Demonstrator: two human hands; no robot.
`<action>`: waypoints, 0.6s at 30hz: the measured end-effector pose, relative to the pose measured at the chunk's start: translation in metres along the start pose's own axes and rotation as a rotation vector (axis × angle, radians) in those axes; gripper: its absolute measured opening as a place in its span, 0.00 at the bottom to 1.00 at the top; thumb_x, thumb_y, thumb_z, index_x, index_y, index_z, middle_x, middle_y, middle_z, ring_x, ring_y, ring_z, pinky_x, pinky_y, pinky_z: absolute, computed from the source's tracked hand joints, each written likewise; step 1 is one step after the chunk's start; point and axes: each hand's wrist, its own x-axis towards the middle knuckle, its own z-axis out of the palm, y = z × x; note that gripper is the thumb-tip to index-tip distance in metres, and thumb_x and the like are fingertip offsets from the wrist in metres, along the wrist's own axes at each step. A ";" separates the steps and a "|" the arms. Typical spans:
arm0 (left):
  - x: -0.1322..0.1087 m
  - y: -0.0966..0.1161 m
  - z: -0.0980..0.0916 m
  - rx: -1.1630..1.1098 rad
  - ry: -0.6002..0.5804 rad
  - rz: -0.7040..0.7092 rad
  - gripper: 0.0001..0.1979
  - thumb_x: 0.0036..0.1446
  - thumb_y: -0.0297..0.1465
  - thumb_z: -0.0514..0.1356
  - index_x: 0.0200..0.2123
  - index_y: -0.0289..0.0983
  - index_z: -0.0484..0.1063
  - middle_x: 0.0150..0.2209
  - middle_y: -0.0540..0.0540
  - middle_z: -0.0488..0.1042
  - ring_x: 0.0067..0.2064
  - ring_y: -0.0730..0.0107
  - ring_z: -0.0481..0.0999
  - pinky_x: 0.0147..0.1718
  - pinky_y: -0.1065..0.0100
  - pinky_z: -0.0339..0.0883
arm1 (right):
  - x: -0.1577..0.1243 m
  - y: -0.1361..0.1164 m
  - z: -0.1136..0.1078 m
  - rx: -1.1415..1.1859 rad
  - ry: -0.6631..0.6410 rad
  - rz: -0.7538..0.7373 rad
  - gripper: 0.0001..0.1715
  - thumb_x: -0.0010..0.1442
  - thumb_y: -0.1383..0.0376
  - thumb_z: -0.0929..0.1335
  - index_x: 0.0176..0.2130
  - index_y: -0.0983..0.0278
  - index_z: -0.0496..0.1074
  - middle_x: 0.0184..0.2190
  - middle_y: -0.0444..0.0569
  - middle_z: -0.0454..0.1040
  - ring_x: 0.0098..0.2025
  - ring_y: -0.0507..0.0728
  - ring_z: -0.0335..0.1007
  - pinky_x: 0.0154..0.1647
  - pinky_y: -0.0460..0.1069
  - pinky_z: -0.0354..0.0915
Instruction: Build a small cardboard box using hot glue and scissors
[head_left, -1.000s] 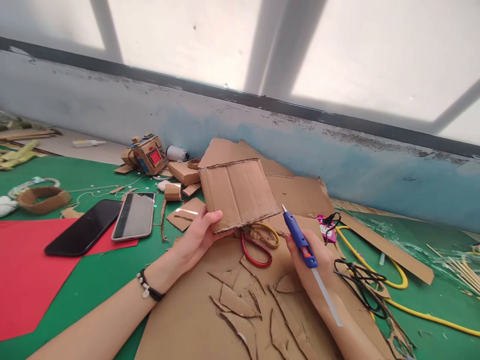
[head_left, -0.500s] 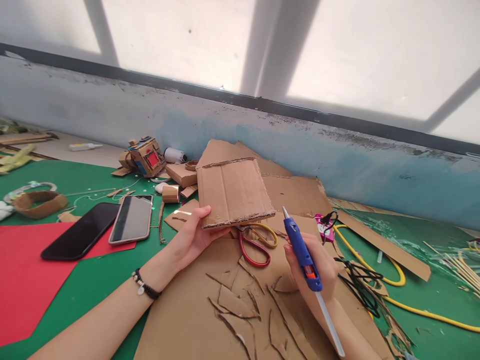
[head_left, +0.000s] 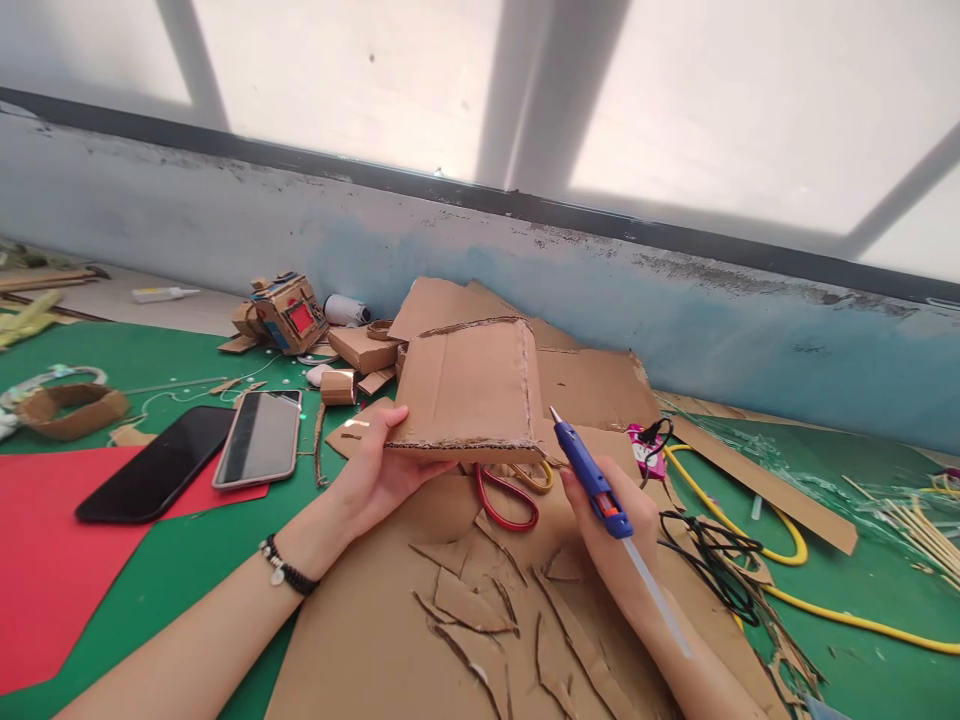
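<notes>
My left hand (head_left: 382, 470) grips a flat square cardboard box (head_left: 472, 385) by its near left corner, thumb on top and fingers underneath. Whitish glue runs along the box's edges. In my right hand (head_left: 619, 510) is a blue hot glue gun (head_left: 592, 480), a clear glue stick poking out of its back end. The gun's nozzle points up and left, close to the box's right edge; I cannot tell whether they touch. Scissors (head_left: 510, 510) with red and yellow handles lie beneath the box, their blades hidden. Cut cardboard scraps (head_left: 469, 605) rest on a large cardboard sheet (head_left: 360, 620).
Two phones (head_left: 259, 440) lie at left, partly over red paper (head_left: 60, 550). Behind stand a cardboard model (head_left: 289, 315) and stacked cardboard (head_left: 592, 385) by the wall. A black cord (head_left: 712, 560), yellow tubing (head_left: 847, 620) and wooden sticks (head_left: 926, 540) occupy the right.
My left hand has turned and tilted the box, so its right edge shows more. The glue gun has shifted slightly left and up, nearer that edge.
</notes>
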 end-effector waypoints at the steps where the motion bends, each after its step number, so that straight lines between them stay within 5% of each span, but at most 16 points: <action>1: 0.000 0.000 0.000 -0.011 -0.012 -0.025 0.20 0.66 0.40 0.64 0.57 0.38 0.79 0.56 0.38 0.83 0.52 0.51 0.83 0.49 0.52 0.82 | -0.001 0.001 0.000 0.023 -0.001 0.011 0.17 0.73 0.50 0.70 0.40 0.60 0.78 0.29 0.44 0.76 0.28 0.54 0.69 0.32 0.48 0.67; 7: 0.000 0.002 -0.003 -0.067 -0.072 -0.114 0.23 0.66 0.41 0.63 0.60 0.36 0.77 0.55 0.36 0.83 0.52 0.49 0.83 0.49 0.49 0.82 | -0.001 0.007 -0.001 0.186 0.040 -0.055 0.08 0.69 0.57 0.74 0.43 0.58 0.76 0.42 0.47 0.81 0.40 0.57 0.77 0.42 0.51 0.70; 10: -0.001 0.002 0.000 -0.019 -0.062 -0.092 0.21 0.67 0.39 0.63 0.60 0.37 0.78 0.54 0.37 0.83 0.52 0.50 0.82 0.48 0.50 0.83 | 0.004 0.003 -0.003 0.297 0.091 0.038 0.12 0.67 0.58 0.75 0.40 0.58 0.70 0.43 0.47 0.78 0.44 0.57 0.76 0.45 0.51 0.70; 18: -0.003 -0.007 0.005 0.132 -0.031 -0.054 0.20 0.67 0.38 0.65 0.59 0.38 0.80 0.60 0.38 0.82 0.57 0.50 0.80 0.51 0.53 0.83 | 0.009 -0.016 -0.009 0.467 0.002 0.176 0.20 0.68 0.57 0.73 0.37 0.57 0.59 0.44 0.48 0.77 0.37 0.54 0.71 0.39 0.51 0.69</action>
